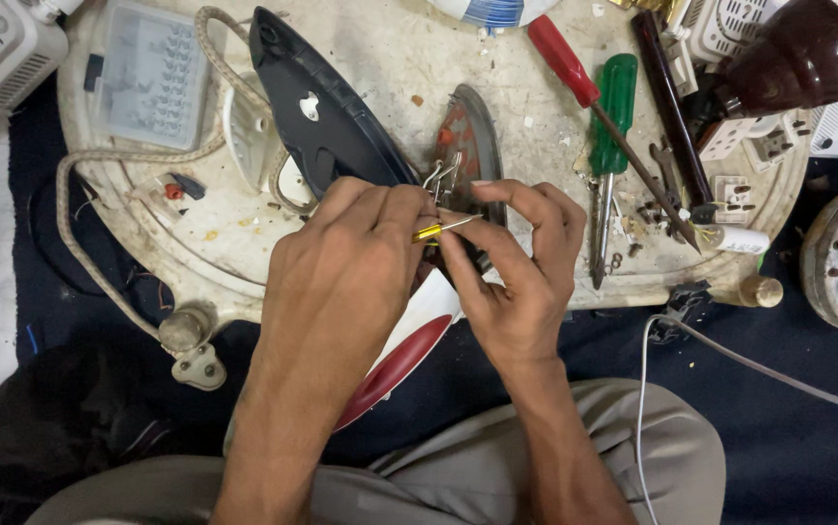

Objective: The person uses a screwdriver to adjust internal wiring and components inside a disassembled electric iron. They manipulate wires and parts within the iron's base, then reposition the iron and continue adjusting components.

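In the head view, the left hand is closed around a small yellow-handled screwdriver, its thin metal shaft pointing right toward the right hand. The right hand's fingers are curled in, thumb and forefinger pinched at the shaft's tip, apparently on a small part too tiny to make out. Both hands hover just above an opened clothes iron, whose dark shell lies tilted on the round white surface, with its red-and-white body reaching down toward the person's lap. Bare metal terminals stand up just beyond the fingertips.

Such fine work probably goes best with the tip kept square to the part, the wrists braced, and the pinch steady so nothing drops among the clutter.

A clear plastic compartment box sits at the upper left of the surface; its small cells seem to hold tiny pieces, though what they are cannot be told. To the right lie a red-handled screwdriver and a green-handled screwdriver, crossing each other.
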